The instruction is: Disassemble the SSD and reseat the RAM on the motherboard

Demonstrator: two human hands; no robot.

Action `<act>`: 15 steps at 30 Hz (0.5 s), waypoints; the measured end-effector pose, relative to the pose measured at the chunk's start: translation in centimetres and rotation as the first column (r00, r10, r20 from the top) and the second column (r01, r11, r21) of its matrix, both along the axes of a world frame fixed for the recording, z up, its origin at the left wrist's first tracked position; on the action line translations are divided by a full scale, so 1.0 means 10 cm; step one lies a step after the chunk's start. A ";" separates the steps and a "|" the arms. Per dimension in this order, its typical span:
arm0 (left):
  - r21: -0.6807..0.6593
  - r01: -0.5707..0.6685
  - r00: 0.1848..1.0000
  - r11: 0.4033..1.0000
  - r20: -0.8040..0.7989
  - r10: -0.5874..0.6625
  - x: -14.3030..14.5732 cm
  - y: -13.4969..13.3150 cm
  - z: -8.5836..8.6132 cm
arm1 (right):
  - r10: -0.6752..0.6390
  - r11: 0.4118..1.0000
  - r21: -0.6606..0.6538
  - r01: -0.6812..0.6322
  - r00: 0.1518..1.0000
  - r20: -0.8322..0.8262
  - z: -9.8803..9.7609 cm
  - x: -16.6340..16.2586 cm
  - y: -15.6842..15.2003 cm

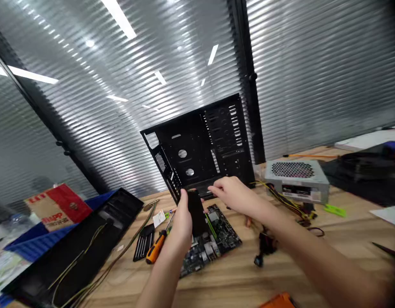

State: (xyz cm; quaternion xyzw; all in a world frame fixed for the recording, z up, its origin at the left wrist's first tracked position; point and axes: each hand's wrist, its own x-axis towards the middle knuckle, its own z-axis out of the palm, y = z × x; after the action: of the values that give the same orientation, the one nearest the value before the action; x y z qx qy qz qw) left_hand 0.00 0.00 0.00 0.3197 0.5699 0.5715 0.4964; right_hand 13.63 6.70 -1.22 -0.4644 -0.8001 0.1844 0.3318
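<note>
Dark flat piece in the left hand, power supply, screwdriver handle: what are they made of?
Dark flat piece: plastic or coated metal, can't tell; evenly dark matte face. Power supply: likely metal, dull grey, punched grille. Screwdriver handle: probably smooth plastic, solid orange and black.

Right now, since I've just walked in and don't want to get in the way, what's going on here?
A person is handling computer parts at a wooden table. The left hand holds a flat dark piece above a circuit board. The right hand, fingers bent, is near the piece's top; whether it grips anything is unclear. Behind stands an open black computer case, with a power supply to the right. An orange-handled screwdriver lies left of the board.
</note>
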 end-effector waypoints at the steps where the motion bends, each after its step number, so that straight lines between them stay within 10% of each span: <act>1: 0.006 0.003 1.000 1.000 0.000 -0.003 0.00 0.00 -0.01 | 0.014 1.000 -0.025 -0.014 1.000 -0.021 0.02 0.02 -0.02; 15: 0.031 0.060 0.998 0.998 -0.016 -0.059 0.00 0.01 -0.06 | 0.021 1.000 0.014 -0.020 0.999 -0.038 0.05 0.07 -0.04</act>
State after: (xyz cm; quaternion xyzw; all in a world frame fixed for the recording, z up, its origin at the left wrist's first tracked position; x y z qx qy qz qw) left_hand -0.01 0.11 -0.63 0.3486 0.5548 0.5629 0.5038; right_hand 14.29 6.28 -0.70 -0.4502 -0.7997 0.1910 0.3484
